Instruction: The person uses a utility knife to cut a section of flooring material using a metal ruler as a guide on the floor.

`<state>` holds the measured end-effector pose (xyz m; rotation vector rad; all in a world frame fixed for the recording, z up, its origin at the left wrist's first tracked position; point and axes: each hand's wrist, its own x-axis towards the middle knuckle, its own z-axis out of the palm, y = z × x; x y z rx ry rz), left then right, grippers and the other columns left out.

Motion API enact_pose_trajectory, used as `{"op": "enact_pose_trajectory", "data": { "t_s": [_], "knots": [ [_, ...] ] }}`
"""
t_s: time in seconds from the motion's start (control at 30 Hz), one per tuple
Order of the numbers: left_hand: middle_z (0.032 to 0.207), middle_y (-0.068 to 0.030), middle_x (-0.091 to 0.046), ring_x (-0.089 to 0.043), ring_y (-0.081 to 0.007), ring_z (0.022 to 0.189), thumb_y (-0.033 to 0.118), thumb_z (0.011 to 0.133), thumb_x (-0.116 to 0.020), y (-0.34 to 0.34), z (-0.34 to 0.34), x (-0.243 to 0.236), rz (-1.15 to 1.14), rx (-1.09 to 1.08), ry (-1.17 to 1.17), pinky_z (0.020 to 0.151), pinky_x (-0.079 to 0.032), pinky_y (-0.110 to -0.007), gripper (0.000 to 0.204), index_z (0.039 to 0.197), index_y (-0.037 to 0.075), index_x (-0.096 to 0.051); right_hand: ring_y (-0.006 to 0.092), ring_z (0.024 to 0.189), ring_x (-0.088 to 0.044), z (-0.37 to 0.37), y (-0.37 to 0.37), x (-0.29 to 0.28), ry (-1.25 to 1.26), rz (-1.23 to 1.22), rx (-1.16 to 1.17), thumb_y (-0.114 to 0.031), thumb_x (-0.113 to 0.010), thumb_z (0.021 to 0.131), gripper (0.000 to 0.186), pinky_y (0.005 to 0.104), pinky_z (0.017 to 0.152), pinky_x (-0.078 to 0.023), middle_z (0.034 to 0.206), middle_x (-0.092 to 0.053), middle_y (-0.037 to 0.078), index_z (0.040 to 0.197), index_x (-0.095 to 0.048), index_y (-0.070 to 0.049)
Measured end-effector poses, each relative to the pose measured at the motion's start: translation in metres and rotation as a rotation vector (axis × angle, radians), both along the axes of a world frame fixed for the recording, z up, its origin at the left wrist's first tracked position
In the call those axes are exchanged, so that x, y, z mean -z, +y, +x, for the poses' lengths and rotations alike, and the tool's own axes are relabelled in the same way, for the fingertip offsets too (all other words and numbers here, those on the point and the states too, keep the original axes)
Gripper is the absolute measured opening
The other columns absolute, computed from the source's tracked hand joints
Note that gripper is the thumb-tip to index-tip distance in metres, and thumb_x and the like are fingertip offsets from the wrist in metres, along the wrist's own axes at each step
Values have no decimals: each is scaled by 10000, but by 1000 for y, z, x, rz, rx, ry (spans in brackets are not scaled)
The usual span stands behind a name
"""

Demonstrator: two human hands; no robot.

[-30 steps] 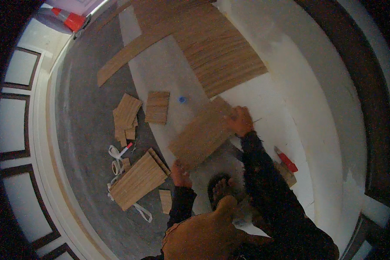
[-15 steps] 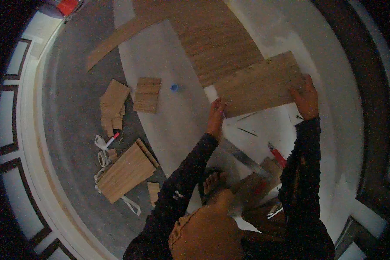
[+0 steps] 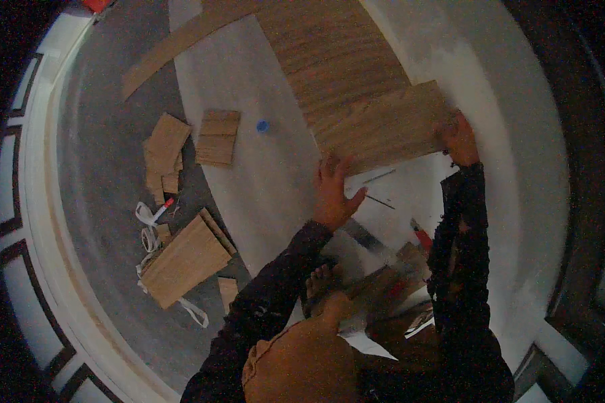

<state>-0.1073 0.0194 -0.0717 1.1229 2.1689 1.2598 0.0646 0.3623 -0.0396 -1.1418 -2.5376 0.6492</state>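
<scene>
Dim room, partly boarded floor (image 3: 107, 174): two hands at opposite ends of one wooden board (image 3: 383, 127).

The left hand (image 3: 335, 195) is spread, thumb apart, fingertips on the near left corner; the right hand (image 3: 460, 141) meets the right end, too dim to tell whether it pinches. The board has swung level with the laid boards (image 3: 336, 57) just beyond the grip, and the white patch that showed at its left end is now covered; whether the edges lock, I cannot tell. Nearer the body, between the arms, lie a metal strip (image 3: 361, 236) and a red knife (image 3: 421, 236); well left of the left hand, a board stack (image 3: 185, 262).
</scene>
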Motion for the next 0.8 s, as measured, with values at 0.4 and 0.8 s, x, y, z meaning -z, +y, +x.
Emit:
{"op": "enact_pose_trajectory", "data": {
  "t_s": [0.4, 0.8],
  "knots": [
    [1636, -153, -273, -272, -440, 1481, 117, 807, -733, -21, -21, 32, -246, 98, 356, 1197, -266, -562, 748, 1499, 228, -474, 372, 1291, -579, -16, -37, 1, -23, 15, 87, -391, -778, 872, 756, 439, 1102, -441, 1374, -615, 234, 1456, -506, 6],
    [1627, -119, -312, -300, -412, 1474, 180, 885, -678, -25, -36, 42, -290, 129, 409, 1171, -288, -572, 659, 1507, 204, -461, 433, 1306, -526, -57, -61, -29, -347, 141, 134, -431, -729, 885, 693, 489, 1105, -436, 1408, -555, 248, 1413, -550, -20]
  ]
}}
